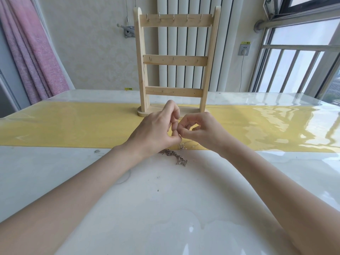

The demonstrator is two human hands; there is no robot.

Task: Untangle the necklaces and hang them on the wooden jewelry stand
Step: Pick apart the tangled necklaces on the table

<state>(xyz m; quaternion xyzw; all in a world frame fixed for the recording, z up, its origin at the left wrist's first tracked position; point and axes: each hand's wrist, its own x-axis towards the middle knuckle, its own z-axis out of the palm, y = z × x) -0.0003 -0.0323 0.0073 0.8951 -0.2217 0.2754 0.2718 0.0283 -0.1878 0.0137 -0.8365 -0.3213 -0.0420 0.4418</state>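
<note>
A wooden jewelry stand (174,61) rises upright at the far side of the table (55,172), its base on a yellow runner (73,124) that crosses the glossy tabletop. It has three crossbars with small hooks, all bare. Behind it are a white ribbed radiator (185,43), a pink curtain (35,52) at the left, a wall socket (244,50) with a cord, and a barred window (298,67) at the right.

Both hands meet just in front of the stand's base, partly covering it. The left hand (154,131) has its fingers curled with thumb and forefinger pressed together; the right hand (200,131) is curled the same way, fingertips touching the left's. They seem to pinch a thin chain between them, though the chain at the fingertips is too fine to make out.

Below the hands, a tangled clump of necklaces (176,157) lies on the white tabletop at the runner's near edge, with a fine strand (191,144) trailing up toward the fingers. The left wrist hides part of the clump.
</note>
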